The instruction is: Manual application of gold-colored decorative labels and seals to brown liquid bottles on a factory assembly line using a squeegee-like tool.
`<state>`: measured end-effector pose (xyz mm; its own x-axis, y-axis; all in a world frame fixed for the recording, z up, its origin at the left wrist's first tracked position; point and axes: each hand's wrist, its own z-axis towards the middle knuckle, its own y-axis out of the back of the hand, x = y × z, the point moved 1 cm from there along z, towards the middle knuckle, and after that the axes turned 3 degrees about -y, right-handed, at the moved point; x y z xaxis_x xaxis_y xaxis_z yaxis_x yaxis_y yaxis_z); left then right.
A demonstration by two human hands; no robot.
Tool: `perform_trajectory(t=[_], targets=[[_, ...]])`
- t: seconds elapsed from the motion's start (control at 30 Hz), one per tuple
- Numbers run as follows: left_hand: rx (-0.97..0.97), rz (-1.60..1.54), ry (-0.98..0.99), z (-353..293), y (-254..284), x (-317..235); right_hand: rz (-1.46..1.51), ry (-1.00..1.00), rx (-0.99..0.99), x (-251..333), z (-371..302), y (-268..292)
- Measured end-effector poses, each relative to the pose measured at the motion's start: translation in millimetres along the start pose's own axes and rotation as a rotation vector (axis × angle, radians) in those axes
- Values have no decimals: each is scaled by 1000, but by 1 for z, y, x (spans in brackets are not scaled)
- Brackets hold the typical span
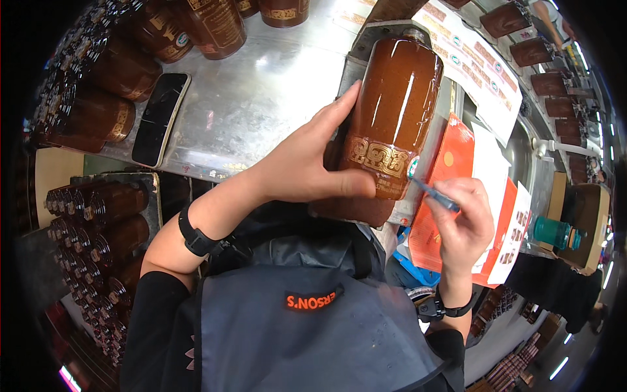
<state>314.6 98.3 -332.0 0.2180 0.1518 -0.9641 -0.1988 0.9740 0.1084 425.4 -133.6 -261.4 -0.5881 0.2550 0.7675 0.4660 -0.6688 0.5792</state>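
A glossy brown bottle (400, 98) lies tilted on its side, its neck pointing away from me and its base towards me. Gold ornament runs round its lower part, beside a small green-and-white round mark (413, 167). My left hand (312, 163) grips the bottle from the left, thumb across the lower end and fingers along its side. Pinched in my right hand (465, 219) is a slim blue-grey pen-like tool (439, 197), its tip at the bottle's lower right edge near that mark. Under the base shows a reddish-brown support (358, 210).
A phone (160, 121) lies on the metal table (261, 85), left of my left arm. Brown bottles (210, 26) stand behind it, and more (121, 242) fill a rack at the left. Orange and white printed sheets (450, 157) lie right of the bottle; a teal jar (550, 231) is beyond.
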Motion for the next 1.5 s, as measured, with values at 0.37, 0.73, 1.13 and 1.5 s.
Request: perform_trajectory(t=[0.37,0.73,1.13,1.5], targets=[[-66,385,20,5,-11,-37,-39,162,157,13,0,4],[-114,29,42,6,-9,-23,254,-80,23,-10,-14,20],[-199,-4,-7,10,-17,-16,363,-194,-28,-17,-13,14],[-192,-168,8,8,-21,-15,396,-176,-18,-19,-14,15]])
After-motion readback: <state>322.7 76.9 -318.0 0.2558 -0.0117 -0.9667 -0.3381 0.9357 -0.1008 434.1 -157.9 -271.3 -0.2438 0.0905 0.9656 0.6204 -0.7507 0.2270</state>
